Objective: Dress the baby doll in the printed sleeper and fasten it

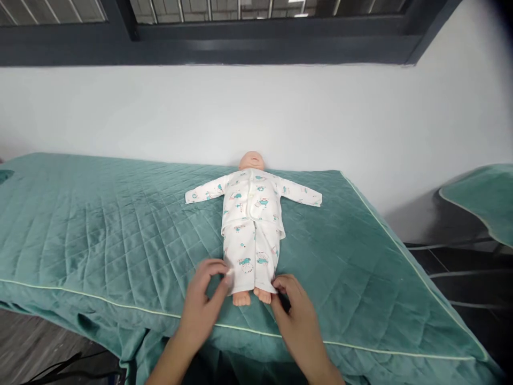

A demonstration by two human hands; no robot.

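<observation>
A baby doll (252, 160) lies on its back with its head toward the wall, arms stretched out sideways. It wears a white printed long-sleeved top (251, 198) and matching white trousers (248, 256); its bare feet (241, 298) stick out of the trouser legs. My left hand (204, 299) pinches the outer edge of one trouser leg near its hem, thumb and index finger together. At the hem of the other leg, my right hand (296, 315) pinches the cloth beside the foot. The sleeve ends cover the doll's hands.
A green quilted cover (120, 230) with pale piping spreads over the bed under the doll. Behind it rises a white wall (160, 112) below a dark window frame (256, 48). A green-covered seat (481, 198) stands at the right; black straps (68, 369) lie at lower left.
</observation>
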